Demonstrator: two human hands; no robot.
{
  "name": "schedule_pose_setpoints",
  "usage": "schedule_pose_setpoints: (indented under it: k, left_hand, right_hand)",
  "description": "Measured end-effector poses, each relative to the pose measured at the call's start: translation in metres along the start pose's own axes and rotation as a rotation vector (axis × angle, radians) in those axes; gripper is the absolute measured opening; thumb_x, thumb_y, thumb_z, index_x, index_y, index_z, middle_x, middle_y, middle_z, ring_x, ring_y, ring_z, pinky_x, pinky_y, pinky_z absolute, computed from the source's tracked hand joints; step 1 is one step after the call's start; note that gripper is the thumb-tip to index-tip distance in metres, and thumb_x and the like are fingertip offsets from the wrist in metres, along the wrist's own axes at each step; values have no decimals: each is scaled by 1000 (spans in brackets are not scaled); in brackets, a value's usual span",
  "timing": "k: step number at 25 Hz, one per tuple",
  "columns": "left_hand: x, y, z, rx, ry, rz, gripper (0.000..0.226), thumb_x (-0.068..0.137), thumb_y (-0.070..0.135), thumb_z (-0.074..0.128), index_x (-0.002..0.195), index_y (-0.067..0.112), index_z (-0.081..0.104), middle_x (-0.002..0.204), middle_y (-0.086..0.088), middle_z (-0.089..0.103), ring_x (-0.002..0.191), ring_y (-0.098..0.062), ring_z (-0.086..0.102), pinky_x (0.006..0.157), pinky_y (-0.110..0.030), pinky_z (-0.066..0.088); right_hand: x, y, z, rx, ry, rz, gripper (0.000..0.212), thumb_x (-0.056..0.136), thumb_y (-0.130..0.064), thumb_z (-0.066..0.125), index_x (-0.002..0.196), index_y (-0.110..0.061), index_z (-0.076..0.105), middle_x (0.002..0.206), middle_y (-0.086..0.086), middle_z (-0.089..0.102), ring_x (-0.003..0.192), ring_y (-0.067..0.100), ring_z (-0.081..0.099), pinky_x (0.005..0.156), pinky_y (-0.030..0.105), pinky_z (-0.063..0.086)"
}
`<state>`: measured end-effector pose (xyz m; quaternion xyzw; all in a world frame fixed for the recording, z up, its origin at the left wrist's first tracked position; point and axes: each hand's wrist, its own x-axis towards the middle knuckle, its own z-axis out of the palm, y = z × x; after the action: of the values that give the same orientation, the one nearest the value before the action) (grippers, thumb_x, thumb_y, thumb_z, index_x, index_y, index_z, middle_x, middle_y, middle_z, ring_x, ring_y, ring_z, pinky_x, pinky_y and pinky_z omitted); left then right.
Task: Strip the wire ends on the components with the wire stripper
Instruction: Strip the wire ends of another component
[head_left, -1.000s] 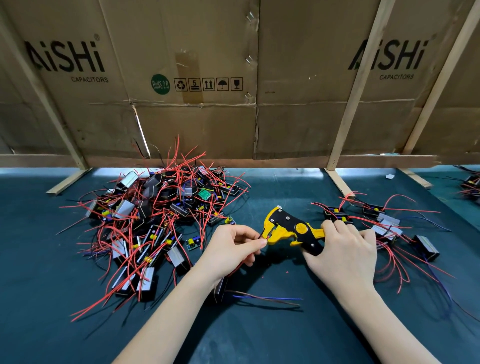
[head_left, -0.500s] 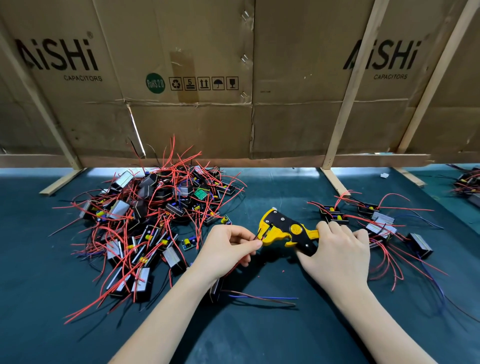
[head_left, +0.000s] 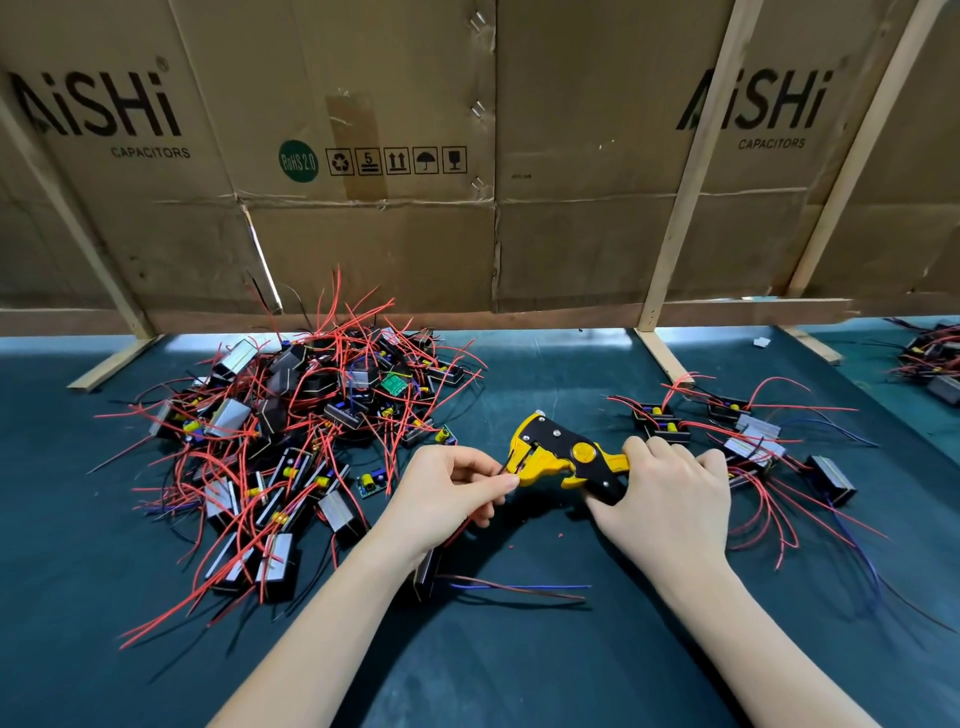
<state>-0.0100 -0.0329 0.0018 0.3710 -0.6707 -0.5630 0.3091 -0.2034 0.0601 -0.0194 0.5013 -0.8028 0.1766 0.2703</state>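
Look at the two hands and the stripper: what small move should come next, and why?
Probably squeeze the handles. The left hand pinches a wire end at the mouth of the yellow wire stripper, and the right hand grips its handles; whether the wire is fully seated cannot be told.

Over the last second the wire stripper in the right hand tilted a little, its yellow nose dropping toward the left hand. The left hand's thumb and forefinger, pinching a red wire, drew closer to the stripper's mouth until the wire end sat between the jaws. Small red insulation scraps appeared on the dark green mat beneath the tool.
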Motion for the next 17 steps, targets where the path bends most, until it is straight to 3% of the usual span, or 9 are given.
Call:
schedule_pose_setpoints:
  k: [7, 14, 17]
  left_hand:
    - [-2, 3, -2, 17, -33, -8, 8, 84, 4, 74, 80, -2, 71, 57, -2, 62, 47, -10, 52, 49, -20, 46]
    - [-4, 8, -10, 25, -125, -37, 8, 82, 5, 75, 78, 1, 71, 55, -3, 60, 46, -9, 50, 48, -18, 43]
    - [-6, 9, -12, 7, -139, -40, 8, 82, 5, 75, 77, 1, 70, 56, -4, 60, 45, -9, 50, 47, -18, 43]
  right_hand:
    - [1, 1, 0, 19, 8, -31, 45, 60, -46, 82, 60, -12, 52, 56, 4, 55, 55, 29, 56, 66, 39, 33]
    - [2, 0, -1, 51, 23, -77, 51, 48, -45, 89, 49, -14, 48, 45, 4, 50, 41, 27, 51, 56, 34, 37]
    - [1, 0, -3, 49, 51, -58, 52, 38, -41, 91, 43, -13, 47, 40, 4, 48, 35, 26, 47, 49, 26, 31]
